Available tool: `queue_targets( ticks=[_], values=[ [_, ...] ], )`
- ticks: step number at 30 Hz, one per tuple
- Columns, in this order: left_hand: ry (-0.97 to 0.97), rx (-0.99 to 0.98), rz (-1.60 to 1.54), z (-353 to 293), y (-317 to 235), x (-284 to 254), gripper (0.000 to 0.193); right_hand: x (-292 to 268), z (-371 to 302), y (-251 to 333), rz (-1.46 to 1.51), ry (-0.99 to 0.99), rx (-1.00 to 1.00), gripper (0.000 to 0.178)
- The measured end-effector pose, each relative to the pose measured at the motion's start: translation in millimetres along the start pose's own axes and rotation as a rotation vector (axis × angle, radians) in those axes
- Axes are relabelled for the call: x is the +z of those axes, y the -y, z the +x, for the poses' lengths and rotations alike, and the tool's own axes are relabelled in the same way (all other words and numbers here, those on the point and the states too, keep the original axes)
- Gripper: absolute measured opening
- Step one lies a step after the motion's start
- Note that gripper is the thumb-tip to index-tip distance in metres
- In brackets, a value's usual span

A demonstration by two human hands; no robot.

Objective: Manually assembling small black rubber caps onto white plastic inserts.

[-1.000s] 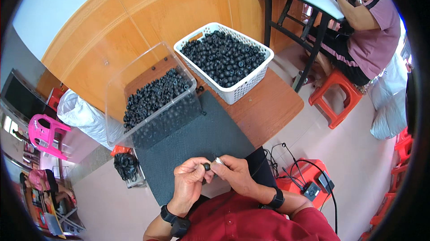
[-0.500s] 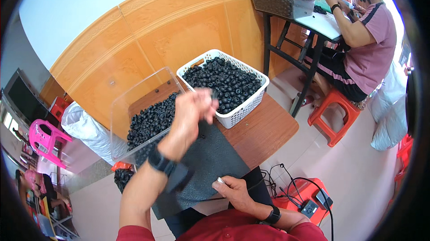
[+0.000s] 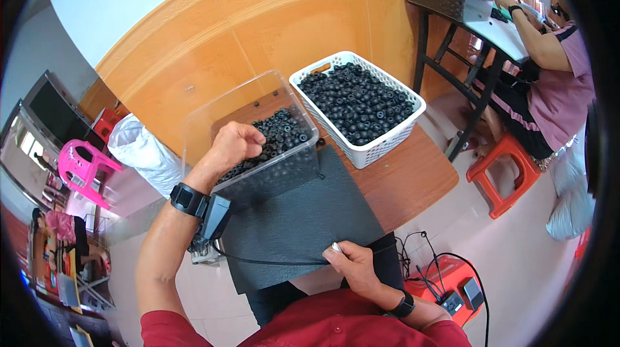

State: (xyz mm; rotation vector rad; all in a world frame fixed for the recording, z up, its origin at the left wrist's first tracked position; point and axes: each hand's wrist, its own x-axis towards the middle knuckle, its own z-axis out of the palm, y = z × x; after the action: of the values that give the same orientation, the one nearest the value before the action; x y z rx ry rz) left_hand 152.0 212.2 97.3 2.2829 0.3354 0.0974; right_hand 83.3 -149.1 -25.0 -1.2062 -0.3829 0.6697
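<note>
My left hand (image 3: 236, 145) is over the clear plastic bin (image 3: 258, 182), its fingers curled together above a heap of small round black parts (image 3: 283, 129). Whether anything sits between those fingertips is hidden. Right of the bin stands a white perforated basket (image 3: 368, 153), piled high with the same kind of black parts, each with a hole in the middle. Near the front edge of the dark mat (image 3: 297, 211), my right hand (image 3: 354, 267) is closed with a small white piece (image 3: 336, 247) poking out by the thumb.
A wooden table (image 3: 413, 182) carries all this. A black cable (image 3: 271, 260) runs from the device on my left wrist. Cables and small devices lie on a red stool (image 3: 433, 289). A person (image 3: 555, 76) works at another table, right. A white sack (image 3: 145, 153) stands left.
My left hand has swung left, from beside the white basket to above the clear bin. The right hand still holds the white piece. The whole view has shifted somewhat.
</note>
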Motion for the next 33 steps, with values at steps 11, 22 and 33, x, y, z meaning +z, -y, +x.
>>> queue_targets(
  ticks=[11, 22, 33],
  values=[
    [0.053, 0.224, 0.556, 9, 17, 22, 0.034, -2, -1, -2, -0.068, -0.047, 0.031, 0.025],
    [0.031, 0.232, 0.56, 13, 21, 25, 0.021, 1, -1, -2, -0.044, -0.006, 0.014, 0.023],
    [-0.13, 0.149, -0.176, -18, 3, -4, 0.015, 2, -2, 0, -0.055, -0.001, -0.002, 0.023]
  ],
)
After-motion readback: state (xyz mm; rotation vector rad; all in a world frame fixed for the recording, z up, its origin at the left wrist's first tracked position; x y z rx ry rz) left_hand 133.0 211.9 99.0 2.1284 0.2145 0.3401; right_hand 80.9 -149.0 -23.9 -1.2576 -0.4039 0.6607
